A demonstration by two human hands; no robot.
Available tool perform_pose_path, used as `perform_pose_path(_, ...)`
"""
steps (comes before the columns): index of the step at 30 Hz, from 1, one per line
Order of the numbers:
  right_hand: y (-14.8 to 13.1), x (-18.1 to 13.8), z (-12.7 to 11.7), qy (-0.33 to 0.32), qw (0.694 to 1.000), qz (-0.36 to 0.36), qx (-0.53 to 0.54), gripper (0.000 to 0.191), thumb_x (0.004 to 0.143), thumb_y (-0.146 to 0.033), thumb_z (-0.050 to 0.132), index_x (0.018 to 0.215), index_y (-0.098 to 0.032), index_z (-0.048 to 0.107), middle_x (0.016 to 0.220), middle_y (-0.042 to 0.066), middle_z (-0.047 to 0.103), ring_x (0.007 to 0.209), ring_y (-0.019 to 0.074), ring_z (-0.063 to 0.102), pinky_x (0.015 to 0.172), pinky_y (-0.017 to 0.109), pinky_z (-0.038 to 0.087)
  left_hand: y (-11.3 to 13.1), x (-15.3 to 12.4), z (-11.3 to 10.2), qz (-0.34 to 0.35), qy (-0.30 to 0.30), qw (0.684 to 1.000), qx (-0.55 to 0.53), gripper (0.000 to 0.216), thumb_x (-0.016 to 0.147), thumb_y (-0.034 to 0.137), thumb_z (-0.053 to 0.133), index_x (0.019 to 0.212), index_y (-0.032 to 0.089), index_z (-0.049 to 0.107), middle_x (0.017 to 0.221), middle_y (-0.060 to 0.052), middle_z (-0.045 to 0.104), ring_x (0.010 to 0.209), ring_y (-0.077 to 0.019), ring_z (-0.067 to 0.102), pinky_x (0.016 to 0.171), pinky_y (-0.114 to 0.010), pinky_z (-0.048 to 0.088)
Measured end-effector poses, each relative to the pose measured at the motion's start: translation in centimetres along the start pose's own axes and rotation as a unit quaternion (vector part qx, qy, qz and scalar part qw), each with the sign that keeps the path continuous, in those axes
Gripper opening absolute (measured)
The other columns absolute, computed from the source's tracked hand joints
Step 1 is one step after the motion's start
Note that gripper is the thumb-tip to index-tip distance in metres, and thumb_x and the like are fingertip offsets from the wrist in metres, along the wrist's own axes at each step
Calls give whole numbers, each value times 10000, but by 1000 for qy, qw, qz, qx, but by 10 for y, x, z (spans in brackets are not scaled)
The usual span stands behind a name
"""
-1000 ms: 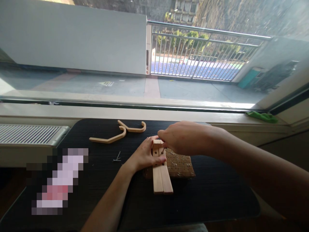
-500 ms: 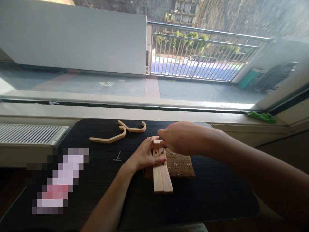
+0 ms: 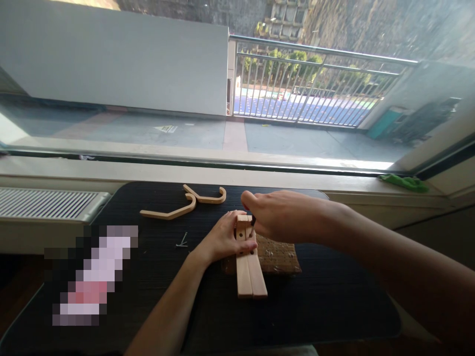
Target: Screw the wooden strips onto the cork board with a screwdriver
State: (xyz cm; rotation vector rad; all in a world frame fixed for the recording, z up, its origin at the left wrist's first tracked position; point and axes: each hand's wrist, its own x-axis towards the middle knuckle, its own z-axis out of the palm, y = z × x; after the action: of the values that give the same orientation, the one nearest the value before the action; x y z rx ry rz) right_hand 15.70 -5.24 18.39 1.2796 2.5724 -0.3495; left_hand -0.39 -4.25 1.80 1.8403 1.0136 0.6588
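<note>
Two pale wooden pieces with drilled holes point(image 3: 248, 277) lie side by side, partly over a brown cardboard piece point(image 3: 278, 254). My left hand point(image 3: 226, 237) is closed around their upper part, thumb across the front near the holes. Above them, my right hand point(image 3: 272, 215) grips a screwdriver point(image 3: 253, 223); its handle is mostly hidden in the fist, and the shaft points down at a hole in the right-hand piece. Whether a screw sits under the tip is too small to tell. Several thin screws point(image 3: 182, 241) lie on the table left of my left hand.
Two hook-shaped wooden pieces point(image 3: 170, 212) lie touching near the back of the black table point(image 3: 311, 311). A blurred-out pink and white item point(image 3: 96, 277) is at the left. Behind stand a white radiator point(image 3: 52, 202) and a window sill with a green cloth point(image 3: 404, 182).
My right hand has turned and risen slightly, so more of the screwdriver shows. My left hand keeps its hold on the wooden pieces. The whole view has shifted a little.
</note>
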Motion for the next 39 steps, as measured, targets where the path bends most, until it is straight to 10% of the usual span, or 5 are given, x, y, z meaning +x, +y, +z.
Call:
perform_pose_path(8,-1,-8,3,44,996,-68,-44,243,839,-13,495,994,-153,620,979,126,656,730,197,617,595,309,418,4,0,-1,17,10,1000,19,498,653,323,818,1078,200,590,1094,-75,641,1070,-287,600,966,-452,496)
perform_pose_path(39,-4,-10,1,-17,997,-27,-65,277,824,-17,523,1053,-148,607,805,79,687,631,184,622,528,290,358,-2,1,-1,19,-6,1000,11,537,684,349,805,1148,206,574,1123,-75,643,1097,-283,603,975,-432,489)
